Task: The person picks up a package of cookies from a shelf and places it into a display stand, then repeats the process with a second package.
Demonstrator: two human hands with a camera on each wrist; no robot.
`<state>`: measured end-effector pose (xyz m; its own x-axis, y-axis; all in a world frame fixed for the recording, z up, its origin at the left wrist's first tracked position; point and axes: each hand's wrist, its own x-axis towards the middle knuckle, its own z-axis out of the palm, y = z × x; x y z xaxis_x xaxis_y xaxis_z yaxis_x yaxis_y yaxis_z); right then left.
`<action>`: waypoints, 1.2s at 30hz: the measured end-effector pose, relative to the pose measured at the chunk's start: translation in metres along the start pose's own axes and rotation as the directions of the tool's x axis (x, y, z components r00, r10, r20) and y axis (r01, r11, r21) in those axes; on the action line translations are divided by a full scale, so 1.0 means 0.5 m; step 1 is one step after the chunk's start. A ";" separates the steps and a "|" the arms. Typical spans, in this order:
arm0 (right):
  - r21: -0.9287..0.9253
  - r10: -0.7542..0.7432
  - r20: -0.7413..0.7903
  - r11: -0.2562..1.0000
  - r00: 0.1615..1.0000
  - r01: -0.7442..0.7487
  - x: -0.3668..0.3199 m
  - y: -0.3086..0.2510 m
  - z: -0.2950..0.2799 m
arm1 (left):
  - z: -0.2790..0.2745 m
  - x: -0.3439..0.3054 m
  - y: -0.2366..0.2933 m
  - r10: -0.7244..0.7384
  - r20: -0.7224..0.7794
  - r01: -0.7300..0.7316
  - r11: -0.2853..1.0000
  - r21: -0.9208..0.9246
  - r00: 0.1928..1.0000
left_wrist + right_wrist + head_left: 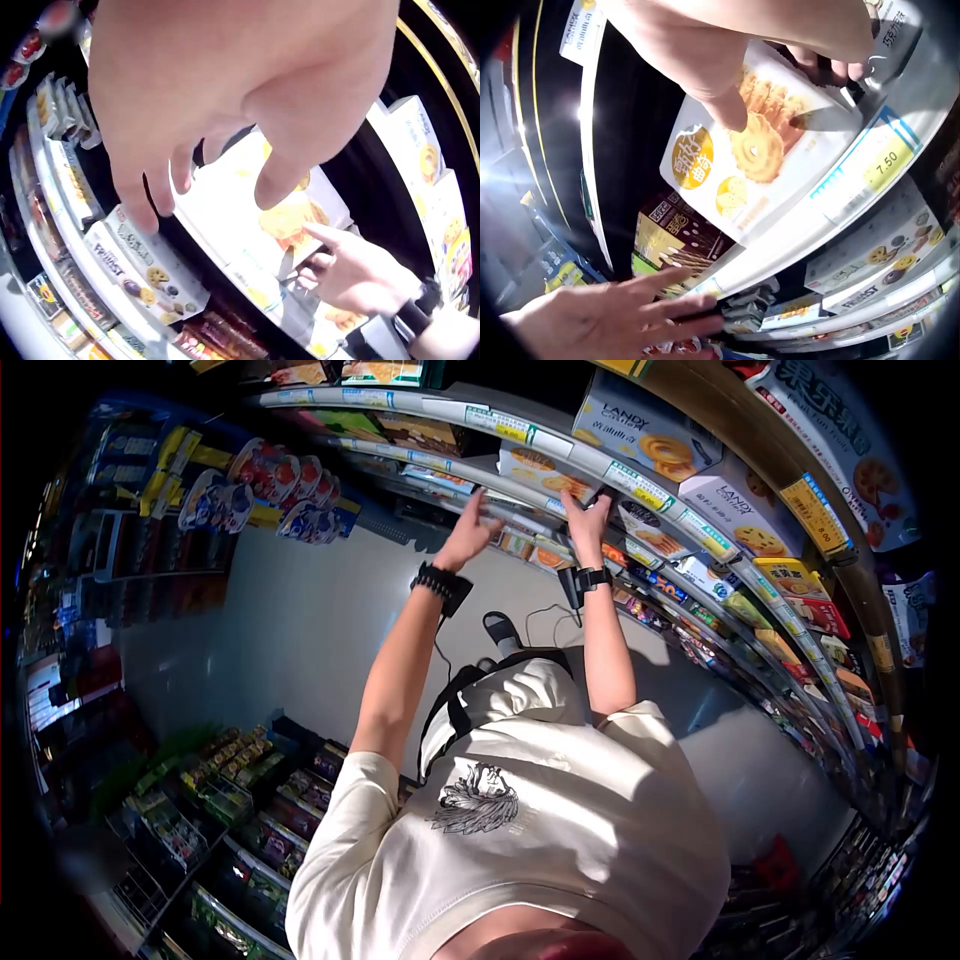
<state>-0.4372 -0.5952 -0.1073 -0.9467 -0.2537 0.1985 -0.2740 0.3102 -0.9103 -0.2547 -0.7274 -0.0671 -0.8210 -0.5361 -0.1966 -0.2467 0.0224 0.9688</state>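
Observation:
A white cookie package (757,154), printed with golden ring cookies, stands on a shelf in front of me. My right hand (588,525) is at its right end. In the right wrist view the thumb (727,112) lies over the package's front while the other fingers bend down at its right edge. My left hand (468,535) hovers left of the package, fingers spread and holding nothing. In the left wrist view its thumb overlaps the package's printed front. A dark brown and yellow snack box (679,236) stands left of the package.
A shelf edge with a price tag (874,169) runs below the package. White boxes (146,262) fill the lower shelf, and Landy cookie boxes (645,430) the upper one. Cup packs (265,475) hang at left. A display rack (230,800) stands behind on the left.

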 end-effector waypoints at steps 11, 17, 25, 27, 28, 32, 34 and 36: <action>0.093 0.050 0.005 0.994 0.999 -0.050 -0.005 -0.079 -0.016 | 0.027 0.135 0.067 0.173 -0.158 -0.199 0.965 -0.170 0.972; 0.370 0.090 0.368 0.899 0.926 -0.234 -0.130 -0.249 -0.094 | -0.086 -0.089 0.039 0.406 -0.168 -0.413 0.911 -0.005 0.898; 0.064 0.104 0.909 0.922 0.403 -0.382 -0.388 -0.289 0.126 | -0.388 -0.417 -0.116 -0.098 -0.195 0.011 0.915 -0.404 0.976; -0.090 0.196 0.964 0.875 0.178 -0.476 -0.446 -0.299 0.216 | -0.483 -0.513 -0.122 -0.169 -0.287 0.051 0.925 -0.377 0.943; -0.111 0.171 0.981 0.882 0.091 -0.458 -0.467 -0.325 0.257 | -0.522 -0.563 -0.123 -0.198 -0.329 0.066 0.926 -0.370 0.923; -0.120 0.060 0.982 0.933 -0.182 -0.340 -0.567 -0.471 0.443 | -0.651 -0.744 -0.162 -0.292 -0.480 0.025 0.873 -0.488 0.827; -0.091 0.036 0.972 0.970 -0.234 -0.227 -0.626 -0.536 0.519 | -0.681 -0.816 -0.187 -0.274 -0.618 -0.085 0.870 -0.486 0.737; -0.096 0.030 0.954 0.973 -0.297 -0.211 -0.687 -0.599 0.586 | -0.708 -0.876 -0.190 -0.298 -0.658 -0.182 0.810 -0.557 0.692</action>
<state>0.0196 -0.8696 -0.0094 0.4345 -0.7897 -0.4331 -0.0835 0.4435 -0.8924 0.3107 -0.7934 -0.0195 -0.1554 -0.9327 -0.3255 0.2362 -0.3550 0.9045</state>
